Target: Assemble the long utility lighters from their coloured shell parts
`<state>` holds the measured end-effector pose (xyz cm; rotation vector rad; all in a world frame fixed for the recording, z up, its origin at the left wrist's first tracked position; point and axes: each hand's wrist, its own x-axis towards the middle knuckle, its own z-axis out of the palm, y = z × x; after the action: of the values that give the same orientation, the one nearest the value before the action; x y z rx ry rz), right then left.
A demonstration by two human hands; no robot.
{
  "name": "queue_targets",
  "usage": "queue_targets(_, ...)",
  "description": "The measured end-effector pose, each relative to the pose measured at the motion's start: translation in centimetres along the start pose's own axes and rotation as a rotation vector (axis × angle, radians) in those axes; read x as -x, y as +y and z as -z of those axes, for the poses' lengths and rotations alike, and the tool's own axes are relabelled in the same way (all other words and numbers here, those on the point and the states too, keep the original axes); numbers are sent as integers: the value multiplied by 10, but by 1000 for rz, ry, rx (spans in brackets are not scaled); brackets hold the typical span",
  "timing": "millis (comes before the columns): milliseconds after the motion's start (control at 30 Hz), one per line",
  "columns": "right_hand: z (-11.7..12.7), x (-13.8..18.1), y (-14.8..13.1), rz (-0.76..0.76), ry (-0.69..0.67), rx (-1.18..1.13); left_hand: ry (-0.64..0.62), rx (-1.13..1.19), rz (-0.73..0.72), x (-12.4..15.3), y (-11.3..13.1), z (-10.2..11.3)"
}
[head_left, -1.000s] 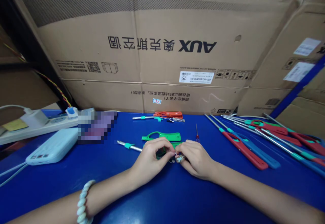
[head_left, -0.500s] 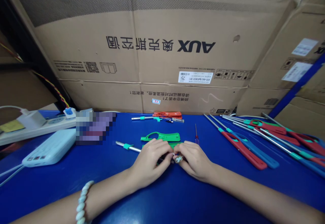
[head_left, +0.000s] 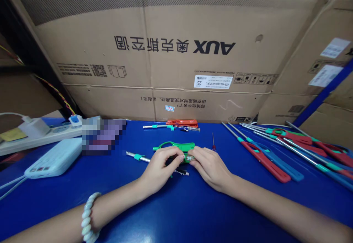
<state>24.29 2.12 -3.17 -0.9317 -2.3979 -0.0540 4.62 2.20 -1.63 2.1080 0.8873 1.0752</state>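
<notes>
My left hand point(head_left: 162, 165) has thumb and forefinger pinched together over a green lighter housing half; a tiny pale part may show at the tips. Curled fingers of my right hand point(head_left: 208, 165) meet the same housing half's end, and whatever they hold is hidden. A pale flower ring point(head_left: 190, 158) sits on that hand. Another green housing half point(head_left: 182, 147) lies just behind both hands. From under my left hand a metal lighter tube point(head_left: 143, 158) with a teal collar sticks out leftward. A small black igniter piece point(head_left: 182, 171) with a white wire lies in front of the fingers.
An orange lighter housing point(head_left: 183, 122) with its parts lies at the back. A screwdriver point(head_left: 213, 143) is behind my right hand. Several red and blue lighters point(head_left: 266, 162) lie on the right. A power bank point(head_left: 55, 158) and power strip point(head_left: 60, 129) occupy the left.
Both hands have shifted slightly away from me and moved a little apart at the fingertips. The black igniter piece and the green half beneath are now more exposed.
</notes>
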Motion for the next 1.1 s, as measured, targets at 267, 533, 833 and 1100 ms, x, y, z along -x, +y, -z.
queue_targets(267,2,-2,-2,-27,-53,-5,-22,-33,-10,0,1,0)
queue_targets(533,3,-2,-2,-51,-75,15,-61,-140,-31,-1,0,3)
queue_targets(833,3,-1,-2,-47,-62,33,-89,-268,-104,0,-2,5)
queue_targets(1100,1,0,-2,-32,-68,57,-141,-387,-205,2,-5,7)
